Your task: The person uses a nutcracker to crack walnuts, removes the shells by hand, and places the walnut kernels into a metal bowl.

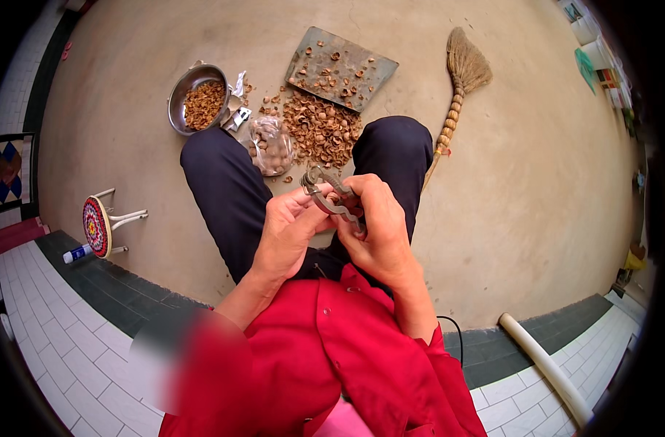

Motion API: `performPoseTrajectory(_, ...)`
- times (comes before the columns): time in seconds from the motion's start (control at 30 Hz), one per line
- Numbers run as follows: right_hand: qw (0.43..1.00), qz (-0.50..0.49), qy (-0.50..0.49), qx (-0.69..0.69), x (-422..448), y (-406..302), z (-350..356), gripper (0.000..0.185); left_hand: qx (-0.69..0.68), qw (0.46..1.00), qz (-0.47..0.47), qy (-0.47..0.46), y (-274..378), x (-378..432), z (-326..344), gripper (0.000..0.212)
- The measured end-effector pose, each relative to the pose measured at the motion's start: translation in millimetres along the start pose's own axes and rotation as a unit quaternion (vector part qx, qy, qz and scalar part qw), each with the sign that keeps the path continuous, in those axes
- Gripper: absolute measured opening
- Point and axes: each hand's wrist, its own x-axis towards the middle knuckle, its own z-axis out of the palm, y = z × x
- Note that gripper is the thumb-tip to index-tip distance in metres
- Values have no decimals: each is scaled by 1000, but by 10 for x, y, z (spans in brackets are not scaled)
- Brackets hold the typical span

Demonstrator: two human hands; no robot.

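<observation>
My right hand [380,229] grips the handles of a metal spring-hinged nutcracker [324,203], its hinge end pointing left. A walnut [335,198] sits between the nutcracker's arms, partly hidden by them. My left hand [294,226] has its thumb and fingers at the walnut; fingers cover part of it. Beyond my hands lies a heap of broken walnut shells [322,128]. A clear plastic bag of whole walnuts [270,146] stands left of the heap, near my left knee. A steel bowl [172,107] with walnut kernels [204,105] is farther left.
A metal dustpan [332,65] with scattered shells lies behind the heap. A straw broom [457,101] rests on the floor to the right. A small round stool [96,226] is at the left. A pale pipe [545,368] lies at lower right.
</observation>
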Motion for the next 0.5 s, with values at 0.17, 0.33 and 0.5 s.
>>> performPoseTrajectory(0.17,1000,-11,2,-1,7,-24,11,46,-3,1000,-11,-3,38,-11,26,24)
performPoseTrajectory(0.33,1000,-29,6,1,-4,5,48,54,-6,1000,-21,-20,72,1,-13,23)
performPoseTrajectory(0.5,999,-37,3,2,-20,20,46,54,-19,999,-47,-16,63,6,-66,24)
